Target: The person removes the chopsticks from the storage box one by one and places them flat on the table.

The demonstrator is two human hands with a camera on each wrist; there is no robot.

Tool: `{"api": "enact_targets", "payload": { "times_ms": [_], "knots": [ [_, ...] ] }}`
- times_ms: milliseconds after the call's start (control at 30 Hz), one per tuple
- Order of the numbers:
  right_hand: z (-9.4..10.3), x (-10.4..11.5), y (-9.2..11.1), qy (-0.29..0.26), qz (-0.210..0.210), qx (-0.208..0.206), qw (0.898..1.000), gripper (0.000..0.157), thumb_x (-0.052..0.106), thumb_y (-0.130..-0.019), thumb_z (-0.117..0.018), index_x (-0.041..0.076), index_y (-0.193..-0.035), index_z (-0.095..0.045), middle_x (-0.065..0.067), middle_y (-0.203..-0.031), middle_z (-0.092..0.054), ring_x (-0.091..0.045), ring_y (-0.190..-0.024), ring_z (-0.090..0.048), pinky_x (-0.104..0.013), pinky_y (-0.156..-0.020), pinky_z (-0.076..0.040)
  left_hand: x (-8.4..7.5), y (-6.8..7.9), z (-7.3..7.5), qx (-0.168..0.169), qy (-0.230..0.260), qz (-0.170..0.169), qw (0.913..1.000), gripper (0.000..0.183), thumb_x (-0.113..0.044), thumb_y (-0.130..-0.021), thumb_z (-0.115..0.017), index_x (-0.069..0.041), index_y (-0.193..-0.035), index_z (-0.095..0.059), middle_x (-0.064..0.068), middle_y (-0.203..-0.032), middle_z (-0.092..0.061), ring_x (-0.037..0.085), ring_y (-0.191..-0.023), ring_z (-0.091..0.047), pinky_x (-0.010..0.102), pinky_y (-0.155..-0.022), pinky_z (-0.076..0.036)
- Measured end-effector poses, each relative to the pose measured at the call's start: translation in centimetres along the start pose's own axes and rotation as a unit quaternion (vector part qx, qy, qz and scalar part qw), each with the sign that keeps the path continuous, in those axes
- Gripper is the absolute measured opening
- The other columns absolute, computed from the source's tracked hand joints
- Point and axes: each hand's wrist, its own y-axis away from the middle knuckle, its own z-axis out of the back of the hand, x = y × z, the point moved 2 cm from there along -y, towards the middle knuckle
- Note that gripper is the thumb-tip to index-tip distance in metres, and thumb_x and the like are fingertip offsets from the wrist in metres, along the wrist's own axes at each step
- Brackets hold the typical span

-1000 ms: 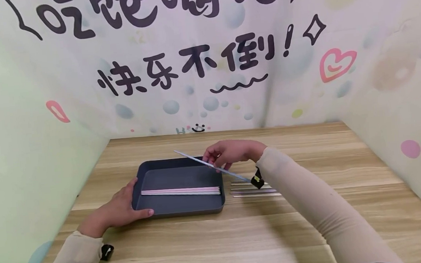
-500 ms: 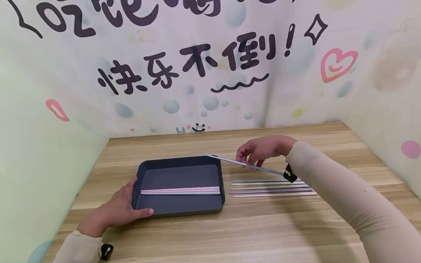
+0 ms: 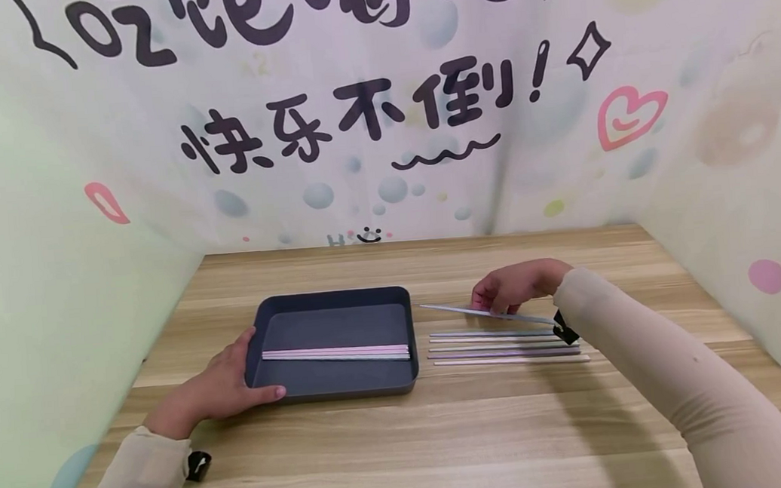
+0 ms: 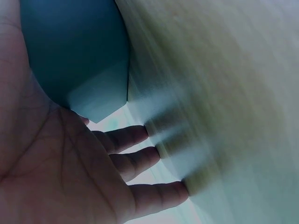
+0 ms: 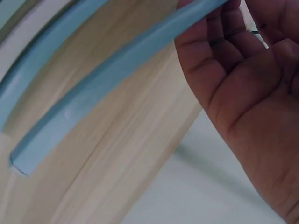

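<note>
My right hand [image 3: 512, 287] pinches a light blue chopstick [image 3: 452, 309] just beyond a row of several chopsticks [image 3: 500, 346] lying side by side on the table. In the right wrist view the blue chopstick [image 5: 93, 91] runs out from the fingertips, with its thick end apart from another blue chopstick [image 5: 51, 46]. My left hand [image 3: 219, 381] rests against the left front corner of a dark grey tray [image 3: 346, 389]. Its thumb lies at the front rim; in the left wrist view the other fingers [image 4: 135, 163] reach out fairly straight. Pink and pale chopsticks [image 3: 333, 355] lie together inside the tray.
The wooden table [image 3: 378, 456] runs back to a printed cloth wall [image 3: 279, 214]. Pale side walls [image 3: 755, 211] border it left and right. The tray stands left of the chopstick row, with a narrow gap between them.
My right hand has moved right and slightly down with the blue chopstick, from above the tray to just behind the row. The left hand and tray stay put.
</note>
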Motion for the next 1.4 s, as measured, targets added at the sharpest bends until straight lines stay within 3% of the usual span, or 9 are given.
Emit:
{"api": "enact_targets", "payload": {
  "times_ms": [200,733,1000,1400],
  "knots": [
    [0.0,-1.1,0.0,0.018,-0.019,-0.016,1.000,0.020,-0.008,-0.092,-0.054,0.001,-0.109,-0.060,-0.005,-0.089,-0.056,-0.018,-0.075,-0.047,-0.029,-0.067,-0.039,-0.1,0.0,0.0,-0.002,0.004,-0.003,1.0000,0.121,-0.059,-0.079,-0.076,0.014,-0.149,-0.010,0.044,-0.145,-0.028,0.059,-0.132,-0.030,0.066,-0.104,-0.030],
    [-0.5,-1.6,0.2,0.054,-0.003,-0.032,0.998,0.020,-0.010,-0.091,-0.053,0.001,-0.106,-0.061,-0.002,-0.081,-0.053,-0.016,-0.067,-0.042,-0.024,-0.061,-0.035,0.0,-0.1,0.0,-0.003,-0.005,0.000,1.0000,0.122,-0.060,-0.079,-0.075,0.014,-0.149,-0.009,0.044,-0.145,-0.027,0.060,-0.132,-0.030,0.067,-0.103,-0.031],
    [-1.3,-1.5,0.2,0.063,0.018,-0.016,0.998,0.026,-0.013,-0.086,-0.049,-0.002,-0.106,-0.061,-0.003,-0.081,-0.052,-0.013,-0.067,-0.044,-0.023,-0.060,-0.035,-0.1,0.2,-0.2,-0.005,0.003,-0.006,1.0000,0.121,-0.058,-0.079,-0.077,0.015,-0.148,-0.011,0.044,-0.145,-0.028,0.059,-0.131,-0.032,0.066,-0.103,-0.031],
    [-1.6,-1.4,0.1,0.096,0.013,-0.045,0.994,0.036,-0.020,-0.078,-0.042,0.002,-0.102,-0.059,-0.002,-0.079,-0.050,-0.015,-0.069,-0.046,-0.025,-0.060,-0.035,-0.4,0.2,0.1,-0.014,-0.001,-0.012,0.9998,0.119,-0.058,-0.079,-0.076,0.015,-0.148,-0.012,0.044,-0.143,-0.030,0.059,-0.130,-0.033,0.065,-0.102,-0.033]
  ]
}}
